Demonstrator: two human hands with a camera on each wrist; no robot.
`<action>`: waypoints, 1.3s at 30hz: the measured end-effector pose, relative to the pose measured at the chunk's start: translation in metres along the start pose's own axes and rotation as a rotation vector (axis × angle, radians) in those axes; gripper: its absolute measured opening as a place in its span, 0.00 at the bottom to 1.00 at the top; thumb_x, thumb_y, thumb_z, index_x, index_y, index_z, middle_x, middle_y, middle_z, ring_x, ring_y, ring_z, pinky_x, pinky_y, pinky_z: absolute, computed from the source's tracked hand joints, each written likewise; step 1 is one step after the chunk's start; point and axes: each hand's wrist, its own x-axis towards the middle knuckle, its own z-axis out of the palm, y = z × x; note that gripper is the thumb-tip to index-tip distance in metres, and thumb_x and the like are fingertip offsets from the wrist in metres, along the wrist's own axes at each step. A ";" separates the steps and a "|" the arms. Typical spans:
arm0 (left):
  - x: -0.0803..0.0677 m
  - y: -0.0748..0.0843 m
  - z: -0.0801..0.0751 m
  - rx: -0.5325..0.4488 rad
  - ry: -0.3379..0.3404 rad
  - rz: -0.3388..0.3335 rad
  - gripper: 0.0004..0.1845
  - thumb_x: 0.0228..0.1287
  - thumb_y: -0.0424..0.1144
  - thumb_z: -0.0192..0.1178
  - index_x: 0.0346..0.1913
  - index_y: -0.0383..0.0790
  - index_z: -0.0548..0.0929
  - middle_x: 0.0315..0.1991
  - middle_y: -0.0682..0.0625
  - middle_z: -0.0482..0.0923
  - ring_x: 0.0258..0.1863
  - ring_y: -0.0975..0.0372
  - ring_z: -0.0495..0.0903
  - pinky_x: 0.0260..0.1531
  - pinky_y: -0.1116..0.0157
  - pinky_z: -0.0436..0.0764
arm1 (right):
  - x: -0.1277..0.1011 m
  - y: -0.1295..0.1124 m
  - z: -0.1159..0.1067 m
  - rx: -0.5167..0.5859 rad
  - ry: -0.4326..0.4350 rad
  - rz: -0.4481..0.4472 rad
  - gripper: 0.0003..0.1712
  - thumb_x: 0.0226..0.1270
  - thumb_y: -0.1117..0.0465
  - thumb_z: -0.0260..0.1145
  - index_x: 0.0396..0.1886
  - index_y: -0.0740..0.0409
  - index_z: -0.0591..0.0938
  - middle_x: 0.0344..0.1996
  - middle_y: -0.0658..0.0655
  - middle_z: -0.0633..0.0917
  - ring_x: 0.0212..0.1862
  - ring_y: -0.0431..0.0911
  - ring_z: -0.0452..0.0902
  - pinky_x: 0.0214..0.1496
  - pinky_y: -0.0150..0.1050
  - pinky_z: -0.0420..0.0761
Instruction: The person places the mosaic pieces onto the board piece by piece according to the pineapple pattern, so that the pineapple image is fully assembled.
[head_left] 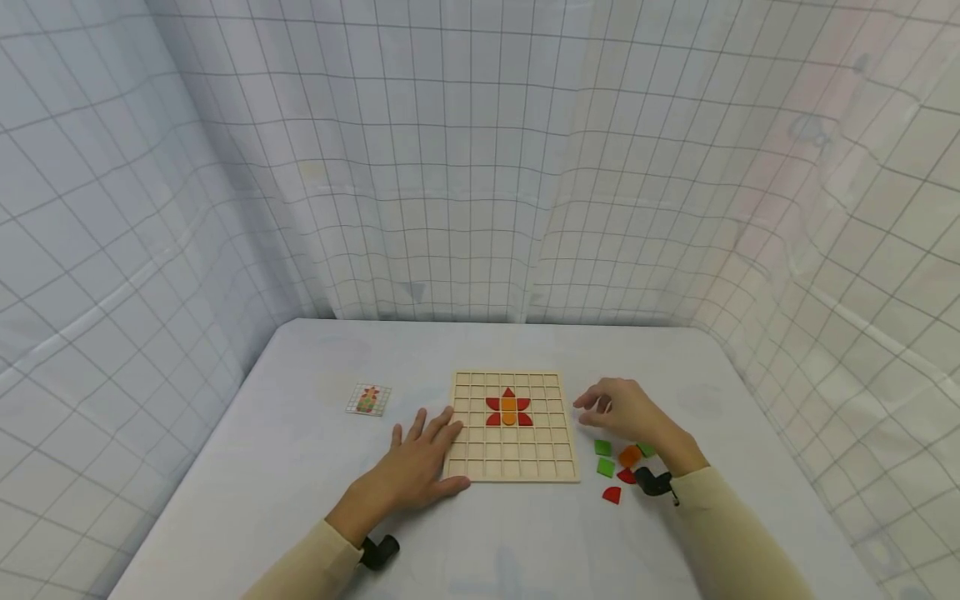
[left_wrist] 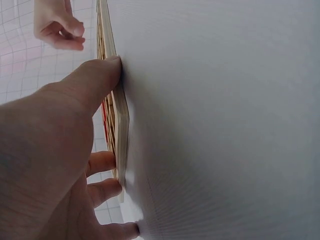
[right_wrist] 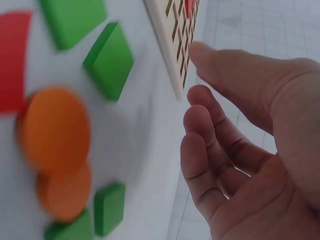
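grid board point(head_left: 512, 451): flat on desk point(head_left: 300, 467), between both hands | on it: red bits point(head_left: 492, 419) around orange bits point(head_left: 508, 406) | left hand point(head_left: 416, 467): fingers spread wide, touching board's left side | right hand point(head_left: 618, 408): above desk, just right of board, fingers bent, small gap to thumb, nothing in it | loose green bits point(head_left: 603, 448), red and orange too: near right hand | picture card point(head_left: 368, 399): left of board

White table point(head_left: 487, 533), gridded board point(head_left: 483, 454), small card point(head_left: 368, 400), loose colored pieces point(head_left: 629, 456)

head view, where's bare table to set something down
Bare table lies between the grid board and curtain, also nearer, between the two sleeves. It's crowded right of the board, where loose pieces lie by the right hand.
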 end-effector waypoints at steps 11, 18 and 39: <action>-0.001 -0.002 -0.001 -0.001 0.004 0.001 0.52 0.78 0.66 0.73 0.91 0.38 0.67 0.96 0.37 0.56 0.93 0.24 0.54 0.80 0.13 0.59 | -0.036 0.028 -0.010 0.062 -0.092 0.011 0.14 0.69 0.56 0.90 0.51 0.47 0.98 0.45 0.44 0.93 0.44 0.40 0.82 0.43 0.33 0.84; -0.001 -0.002 -0.001 -0.011 -0.004 -0.003 0.53 0.79 0.66 0.73 0.92 0.39 0.66 0.97 0.38 0.55 0.93 0.24 0.53 0.81 0.13 0.58 | -0.043 0.032 -0.005 0.096 -0.125 -0.002 0.11 0.71 0.60 0.87 0.50 0.45 0.97 0.44 0.43 0.92 0.42 0.40 0.80 0.44 0.33 0.83; 0.000 -0.001 0.001 0.005 -0.002 -0.006 0.53 0.78 0.67 0.73 0.92 0.39 0.67 0.97 0.38 0.56 0.93 0.25 0.54 0.81 0.13 0.58 | -0.044 0.035 0.004 0.054 -0.099 -0.086 0.11 0.71 0.63 0.85 0.51 0.48 0.97 0.43 0.42 0.92 0.42 0.35 0.80 0.46 0.32 0.85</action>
